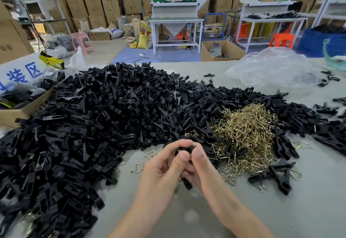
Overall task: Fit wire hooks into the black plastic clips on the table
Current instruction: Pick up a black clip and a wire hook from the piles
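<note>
I read both hands at the 6 o'clock edge of the bench (pixel 280 209). The left hand (pixel 161 170) and right hand (pixel 202 168) together hold one black clip (pixel 182 150) above the surface. The fingers (pixel 180 160) of both are curled round it, thumbs pressed on its near face, and its lower end shows below the palms. I cannot tell whether a hook is seated in it. The heap of wire hooks (pixel 249 131) lies near, at 2 o'clock from the hands. The pile of black clips (pixel 112 110) spreads from 8 to 12 o'clock. A loose hook (pixel 140 167) lies at 9 o'clock, just beside the left hand.
</note>
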